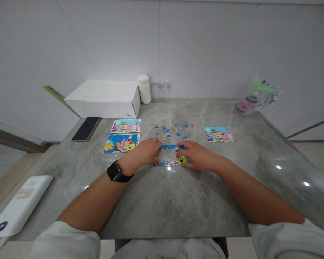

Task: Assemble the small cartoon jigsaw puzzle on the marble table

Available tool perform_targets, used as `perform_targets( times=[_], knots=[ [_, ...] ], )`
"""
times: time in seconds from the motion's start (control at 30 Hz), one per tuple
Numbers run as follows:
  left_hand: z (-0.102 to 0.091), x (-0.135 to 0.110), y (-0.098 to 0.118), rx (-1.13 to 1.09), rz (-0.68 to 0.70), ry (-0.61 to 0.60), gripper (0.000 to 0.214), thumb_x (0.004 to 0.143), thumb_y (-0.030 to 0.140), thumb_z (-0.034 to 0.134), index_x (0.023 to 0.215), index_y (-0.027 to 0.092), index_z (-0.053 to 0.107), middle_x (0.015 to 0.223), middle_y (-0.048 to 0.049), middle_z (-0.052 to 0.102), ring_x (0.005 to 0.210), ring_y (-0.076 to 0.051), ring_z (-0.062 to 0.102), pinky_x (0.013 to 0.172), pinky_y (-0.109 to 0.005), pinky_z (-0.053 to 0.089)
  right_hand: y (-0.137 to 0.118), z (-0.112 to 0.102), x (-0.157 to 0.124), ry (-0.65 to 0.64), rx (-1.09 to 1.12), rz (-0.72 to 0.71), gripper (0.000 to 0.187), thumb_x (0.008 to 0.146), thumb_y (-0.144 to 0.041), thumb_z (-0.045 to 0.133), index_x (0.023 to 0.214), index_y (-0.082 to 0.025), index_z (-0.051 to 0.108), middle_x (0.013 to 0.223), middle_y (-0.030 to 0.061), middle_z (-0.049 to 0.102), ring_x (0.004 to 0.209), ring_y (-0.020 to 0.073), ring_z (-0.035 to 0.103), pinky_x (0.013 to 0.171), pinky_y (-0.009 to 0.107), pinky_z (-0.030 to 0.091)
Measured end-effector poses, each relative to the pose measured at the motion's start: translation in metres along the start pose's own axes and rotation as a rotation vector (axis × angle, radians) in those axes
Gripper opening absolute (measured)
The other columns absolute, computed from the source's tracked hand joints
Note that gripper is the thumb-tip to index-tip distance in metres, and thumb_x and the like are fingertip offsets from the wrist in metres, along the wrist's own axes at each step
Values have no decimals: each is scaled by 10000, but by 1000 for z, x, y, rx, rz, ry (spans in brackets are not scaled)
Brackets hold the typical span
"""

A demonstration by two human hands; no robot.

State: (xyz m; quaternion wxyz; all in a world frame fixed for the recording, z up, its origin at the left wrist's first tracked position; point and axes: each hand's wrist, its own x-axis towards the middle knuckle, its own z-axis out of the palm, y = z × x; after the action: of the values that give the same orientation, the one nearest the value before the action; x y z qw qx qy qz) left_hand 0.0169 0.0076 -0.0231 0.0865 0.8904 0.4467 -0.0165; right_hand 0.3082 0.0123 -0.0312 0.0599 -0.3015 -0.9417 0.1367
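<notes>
A partly assembled jigsaw puzzle [167, 163] lies flat on the table in front of me. Its colourful cartoon border surrounds a grey opening where the tabletop shows through. My left hand [148, 151] is curled against the puzzle's left side, fingers above and thumb low. On the opposite side, my right hand [196, 155] grips the right edge, its fingers at the top and its thumb near the bottom corner. Just beyond the puzzle, several loose jigsaw pieces [164, 137] are scattered. The fingers cover parts of both side edges.
Two cartoon picture cards [125, 126] lie to the left, beside a phone [86, 128]. Another picture card [220, 135] lies right. Behind stand a white box [102, 108], a white bottle [144, 90] and two clear jars [165, 92]. A plastic bag [256, 97] sits far right; a white device [23, 205], front left.
</notes>
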Motion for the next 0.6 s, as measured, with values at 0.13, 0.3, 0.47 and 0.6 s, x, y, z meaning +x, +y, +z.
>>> perform_targets(
  times=[0.13,0.3,0.47,0.6],
  knots=[
    [-3,0,-1,-16,-2,21,436,841,415,850,1171,175,697,1190,-117,689,1050,-288,691,903,-387,546,1,-2,2,40,13,-24,346,846,-309,843,1186,-295,781,1453,136,606,1354,359,585,1134,566,477],
    [-25,1,3,-78,-19,269,214,1022,368,652,1148,199,689,1154,-92,719,1045,-249,693,899,-363,522,15,-5,11,269,72,13,182,961,-320,712,1114,-248,777,1225,122,717,1162,290,669,1040,484,529],
    [-31,5,-4,-66,-202,525,358,1126,342,380,899,200,618,903,-89,696,876,-236,661,802,-360,476,48,8,18,531,296,169,193,1008,-328,602,915,-232,740,928,59,741,866,203,690,792,346,567],
    [-5,13,-27,-107,-295,570,347,1124,332,325,906,215,567,921,-108,679,873,-254,644,803,-378,472,66,22,18,642,332,286,214,989,-369,607,894,-231,740,1032,82,743,960,227,689,792,365,577]
  ],
)
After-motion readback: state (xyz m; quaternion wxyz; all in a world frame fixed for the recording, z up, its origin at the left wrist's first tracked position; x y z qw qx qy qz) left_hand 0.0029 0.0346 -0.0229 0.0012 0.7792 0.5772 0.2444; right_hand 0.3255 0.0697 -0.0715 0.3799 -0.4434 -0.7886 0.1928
